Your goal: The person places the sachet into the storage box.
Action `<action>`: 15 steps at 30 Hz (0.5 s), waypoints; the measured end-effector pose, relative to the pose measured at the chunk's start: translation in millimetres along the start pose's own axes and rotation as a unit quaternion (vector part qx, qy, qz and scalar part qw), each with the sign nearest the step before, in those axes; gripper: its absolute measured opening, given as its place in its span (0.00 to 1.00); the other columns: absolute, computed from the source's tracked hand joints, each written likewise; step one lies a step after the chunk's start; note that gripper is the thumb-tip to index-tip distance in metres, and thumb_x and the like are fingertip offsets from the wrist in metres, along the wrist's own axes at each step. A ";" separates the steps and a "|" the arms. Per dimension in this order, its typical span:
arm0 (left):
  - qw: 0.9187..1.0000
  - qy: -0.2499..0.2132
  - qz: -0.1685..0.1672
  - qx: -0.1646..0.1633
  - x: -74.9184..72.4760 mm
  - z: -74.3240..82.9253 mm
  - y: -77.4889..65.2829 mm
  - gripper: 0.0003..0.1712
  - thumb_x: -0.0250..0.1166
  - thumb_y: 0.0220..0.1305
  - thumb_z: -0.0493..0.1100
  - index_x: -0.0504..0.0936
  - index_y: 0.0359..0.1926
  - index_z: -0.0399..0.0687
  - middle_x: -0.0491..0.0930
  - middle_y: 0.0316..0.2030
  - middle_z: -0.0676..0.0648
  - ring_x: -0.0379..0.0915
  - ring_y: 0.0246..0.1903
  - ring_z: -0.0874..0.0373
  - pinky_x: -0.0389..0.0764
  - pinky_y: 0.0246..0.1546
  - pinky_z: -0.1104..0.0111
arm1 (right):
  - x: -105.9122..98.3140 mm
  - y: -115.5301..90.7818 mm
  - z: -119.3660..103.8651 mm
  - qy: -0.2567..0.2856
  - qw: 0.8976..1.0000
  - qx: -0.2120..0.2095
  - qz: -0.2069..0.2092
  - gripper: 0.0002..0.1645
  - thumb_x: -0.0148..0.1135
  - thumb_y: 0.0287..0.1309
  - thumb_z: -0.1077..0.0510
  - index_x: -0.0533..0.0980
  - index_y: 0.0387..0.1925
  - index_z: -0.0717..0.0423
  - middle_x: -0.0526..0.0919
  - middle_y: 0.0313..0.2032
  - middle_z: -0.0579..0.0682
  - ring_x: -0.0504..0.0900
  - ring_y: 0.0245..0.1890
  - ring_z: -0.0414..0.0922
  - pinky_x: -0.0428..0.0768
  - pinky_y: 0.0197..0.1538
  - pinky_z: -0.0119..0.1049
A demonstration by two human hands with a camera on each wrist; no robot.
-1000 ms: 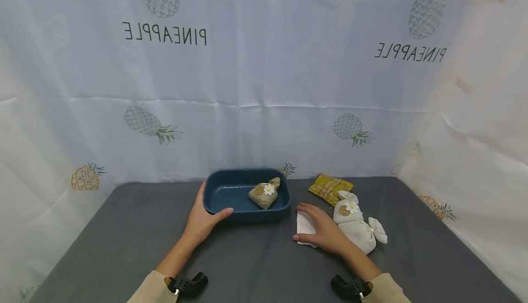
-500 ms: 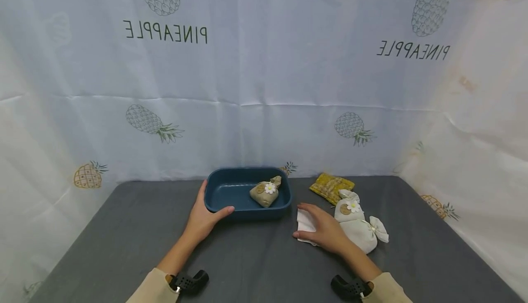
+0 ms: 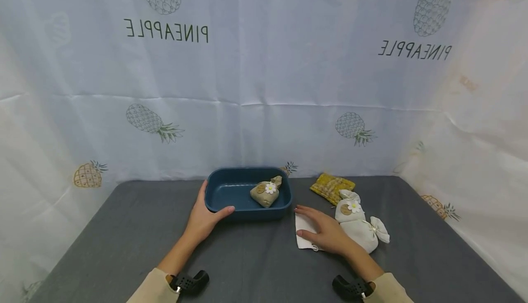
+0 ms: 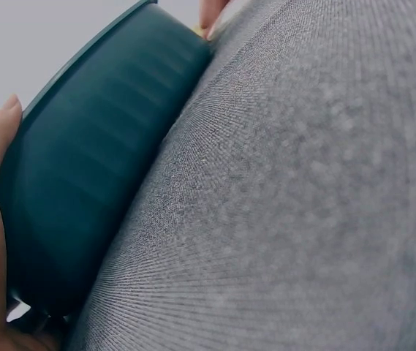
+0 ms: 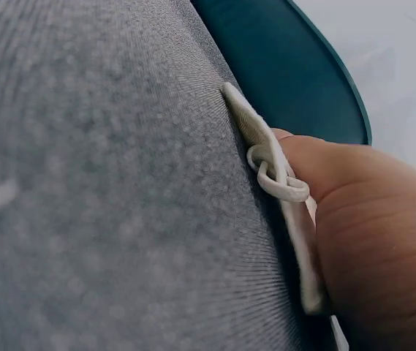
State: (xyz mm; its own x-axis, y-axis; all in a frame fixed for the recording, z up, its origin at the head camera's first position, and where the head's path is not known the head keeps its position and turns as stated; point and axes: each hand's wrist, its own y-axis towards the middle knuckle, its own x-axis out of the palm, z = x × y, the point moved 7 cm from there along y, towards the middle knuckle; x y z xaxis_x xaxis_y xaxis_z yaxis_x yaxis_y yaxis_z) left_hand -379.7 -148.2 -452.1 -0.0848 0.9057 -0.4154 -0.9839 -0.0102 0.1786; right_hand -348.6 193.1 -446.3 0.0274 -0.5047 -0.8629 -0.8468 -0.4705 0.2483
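Observation:
A blue rectangular dish [image 3: 247, 216] sits at the back of the dark table. My left hand [image 3: 202, 220] grips its near left corner, thumb at the front rim and fingers along the left side; the left wrist view shows that thumb against the wall. Inside the dish, on the right, lies a small tan tied sachet [image 3: 264, 195] with a white flower. My right hand [image 3: 326, 232] rests over a flat white cloth piece [image 3: 302, 241] with a cord loop [image 5: 281, 183], fingers loosely bent. The right thumb touches its top. Much of the cloth is hidden under the hand.
Right of my right hand lie two white tied sachets, one with a flower [image 3: 348, 209] and a larger plain one [image 3: 363, 234]. A yellow patterned packet [image 3: 332, 187] lies behind them. A pineapple-print curtain [image 3: 264, 64] hangs along the table's back edge.
The right thumb has shifted from the cloth's near edge onto it. The white cloth, wrinkled half a second ago, lies flatter, with its near corner and loop showing. My left hand and the dish stay put.

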 end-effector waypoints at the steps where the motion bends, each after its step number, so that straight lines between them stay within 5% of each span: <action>1: 1.000 0.000 -0.001 0.000 0.1 0.2 0.3 0.68 0.74 0.57 0.59 0.36 0.82 0.51 0.44 0.81 0.37 0.45 0.78 0.35 0.54 0.73 0.35 | -0.4 0.1 0.4 0.005 1.000 0.003 0.000 0.36 0.63 0.66 0.39 0.71 0.70 0.46 0.73 0.71 0.49 0.72 0.71 0.55 0.72 0.66 0.61; 7: 1.000 0.002 0.000 0.000 -0.3 1.9 -0.3 0.68 0.74 0.57 0.58 0.36 0.82 0.52 0.44 0.81 0.37 0.45 0.78 0.35 0.54 0.73 0.34 | -1.9 0.8 -0.5 0.016 1.000 0.007 0.007 0.42 0.64 0.65 0.38 0.65 0.75 0.44 0.73 0.71 0.46 0.74 0.69 0.52 0.74 0.66 0.57; 15: 1.000 0.005 -0.001 -0.003 -0.3 0.9 -0.1 0.67 0.74 0.57 0.59 0.36 0.82 0.51 0.44 0.81 0.37 0.45 0.78 0.36 0.54 0.73 0.35 | -6.7 -0.5 -5.4 0.002 0.999 -0.017 0.047 0.33 0.67 0.64 0.43 0.74 0.68 0.44 0.82 0.63 0.43 0.82 0.61 0.48 0.80 0.59 0.50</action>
State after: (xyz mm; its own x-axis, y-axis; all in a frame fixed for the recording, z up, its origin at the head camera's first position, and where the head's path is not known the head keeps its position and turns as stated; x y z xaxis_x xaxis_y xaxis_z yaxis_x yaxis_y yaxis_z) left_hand -379.4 -148.0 -451.2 -0.0836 0.9018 -0.4240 -0.9850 -0.0105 0.1721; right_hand -345.5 192.8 -438.2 -0.0489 -0.5495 -0.8340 -0.8273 -0.4456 0.3421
